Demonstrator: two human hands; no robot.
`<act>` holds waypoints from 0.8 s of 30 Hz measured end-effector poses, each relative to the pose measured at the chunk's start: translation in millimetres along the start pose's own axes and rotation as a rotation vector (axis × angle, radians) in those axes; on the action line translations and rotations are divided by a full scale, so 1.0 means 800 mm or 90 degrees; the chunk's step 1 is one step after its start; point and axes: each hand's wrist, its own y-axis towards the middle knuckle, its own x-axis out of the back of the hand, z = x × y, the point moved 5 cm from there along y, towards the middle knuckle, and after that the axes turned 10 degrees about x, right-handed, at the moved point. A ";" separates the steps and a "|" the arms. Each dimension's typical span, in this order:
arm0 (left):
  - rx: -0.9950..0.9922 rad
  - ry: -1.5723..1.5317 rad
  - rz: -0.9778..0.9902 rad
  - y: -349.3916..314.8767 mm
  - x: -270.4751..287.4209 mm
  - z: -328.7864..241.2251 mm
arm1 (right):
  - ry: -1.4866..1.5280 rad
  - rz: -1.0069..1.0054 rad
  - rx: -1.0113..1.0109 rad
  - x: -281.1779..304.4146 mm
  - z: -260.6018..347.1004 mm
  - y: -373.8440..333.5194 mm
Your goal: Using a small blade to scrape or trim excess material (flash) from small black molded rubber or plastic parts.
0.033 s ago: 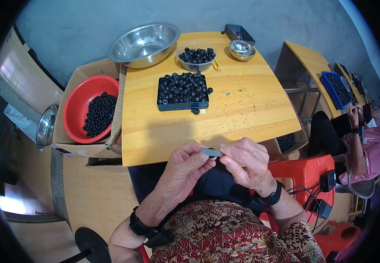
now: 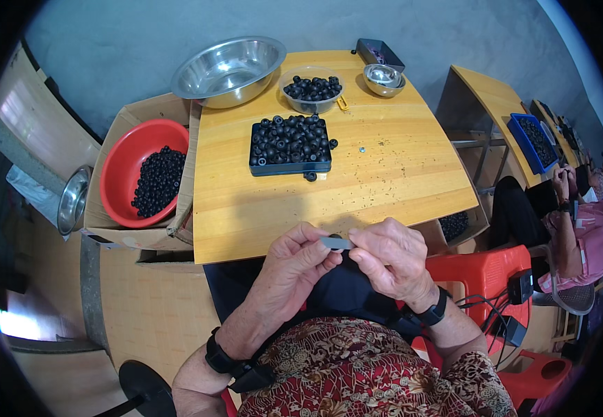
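Barely a stir: all stayed nearly as it was

Almost nothing differed from the picture just before; the flat, narrow grey strip [image 2: 339,243] seemed at most to have tilted slightly, with less of a pale patch showing beneath it. That suggested the handwork stood at the same point.

The person's left grip [image 2: 298,258] was closed at the strip's left end, seemingly also holding a small dark rounded piece [image 2: 335,236] that was mostly hidden. The right grip [image 2: 393,258] was closed too, pinching the strip's right end between thumb and fingers. Strip and piece were held above the dark-clothed lap [image 2: 343,292], just off the near edge of the yellow wooden table [image 2: 218,153]. Farther back on it stood a shallow dark-blue rectangular tray [image 2: 291,169] heaped with black rounded pieces [image 2: 291,139], and behind that a round clear plastic tub [image 2: 315,107] holding more.
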 end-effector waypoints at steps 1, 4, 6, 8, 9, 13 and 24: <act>0.001 -0.004 -0.006 0.000 0.000 0.000 | 0.003 -0.002 -0.004 0.000 0.000 0.000; 0.000 -0.004 0.003 0.000 0.001 0.000 | 0.010 -0.002 -0.006 0.000 0.000 -0.002; -0.004 -0.005 0.000 0.001 0.000 -0.001 | 0.008 0.000 -0.001 -0.001 -0.002 -0.001; -0.009 -0.006 -0.002 0.004 0.001 -0.003 | 0.006 0.002 0.004 -0.001 -0.005 0.001; -0.009 -0.007 -0.002 0.004 0.002 -0.002 | 0.005 0.001 0.003 -0.002 -0.004 0.001; -0.008 -0.008 -0.005 0.005 0.004 -0.001 | 0.016 0.009 0.012 -0.003 -0.005 -0.001; 0.008 -0.005 0.010 0.005 0.003 -0.002 | 0.015 0.001 0.002 -0.001 -0.006 0.002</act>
